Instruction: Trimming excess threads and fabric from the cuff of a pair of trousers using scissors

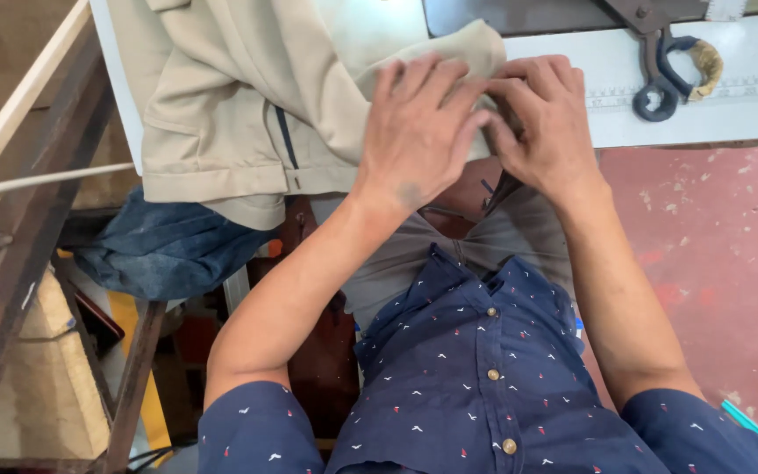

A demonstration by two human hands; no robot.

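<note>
beige garment (247, 105) on white table (747, 96); left hand (418, 132) flat pressing its fold, right hand (546, 123) pinching fold edge alongside.

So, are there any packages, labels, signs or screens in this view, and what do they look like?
No packages, signs or screens show.
Ruler strip: the only marked thing, a pale band with fine tick marks along the white table's front edge, right of both hands, under the dark scissors.
The beige garment under the hands shows no tag.
</note>
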